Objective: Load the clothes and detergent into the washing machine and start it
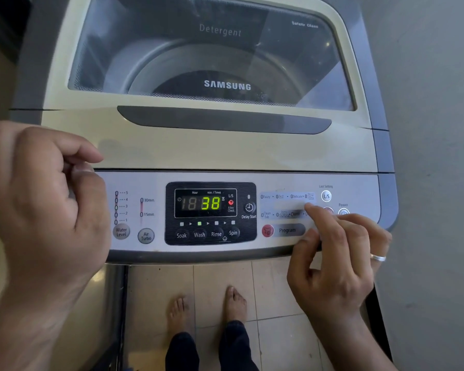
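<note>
left hand: fingers loosely curled, holding nothing | right hand: index finger extended, others curled

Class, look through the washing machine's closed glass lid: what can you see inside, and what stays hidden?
Through the glass lid the grey drum shows, with something dark low down. Reflections and the Samsung lettering obscure it, so clothes cannot be confirmed.
</note>
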Motion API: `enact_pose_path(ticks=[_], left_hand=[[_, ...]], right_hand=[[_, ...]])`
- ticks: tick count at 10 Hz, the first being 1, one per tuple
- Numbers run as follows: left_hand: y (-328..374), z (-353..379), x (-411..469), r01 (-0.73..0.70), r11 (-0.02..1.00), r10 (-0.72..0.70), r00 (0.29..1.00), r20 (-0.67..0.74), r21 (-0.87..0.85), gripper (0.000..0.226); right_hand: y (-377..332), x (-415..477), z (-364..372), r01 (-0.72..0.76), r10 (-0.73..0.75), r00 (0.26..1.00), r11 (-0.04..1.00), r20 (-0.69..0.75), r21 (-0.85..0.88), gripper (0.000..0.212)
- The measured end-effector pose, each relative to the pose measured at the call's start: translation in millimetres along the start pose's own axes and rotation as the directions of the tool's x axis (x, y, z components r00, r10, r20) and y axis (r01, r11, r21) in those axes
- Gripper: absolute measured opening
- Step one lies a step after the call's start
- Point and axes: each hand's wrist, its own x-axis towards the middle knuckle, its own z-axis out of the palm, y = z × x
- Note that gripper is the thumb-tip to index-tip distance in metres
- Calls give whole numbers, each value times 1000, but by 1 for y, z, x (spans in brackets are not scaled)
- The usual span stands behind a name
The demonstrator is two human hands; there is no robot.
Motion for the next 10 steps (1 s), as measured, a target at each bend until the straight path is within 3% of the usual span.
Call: enact_pose_path(ticks=[2,5,7,8,10], left_hand=[[3,-2,0,-18,1000,18,1000,-8,-10,39],[1,-1,0,-46,999,45,999,-13,-23,42],[4,-2,1,-31,999,31,1000,-5,15,18],[17,-3,1,-82,994,84,996,-38,72,17],[28,-8,11,-51,995,53,998,-22,84,13]], right_hand=[[0,-2,3,-76,76,997,997,7,10,27],[-1,1,2,-78,77,997,997,22,22,27],[2,6,3,-73,72,997,996,37,51,24],[1,6,3,-91,88,994,994,59,59,22],[-8,34,-12,-137,126,989,976,74,170,25]])
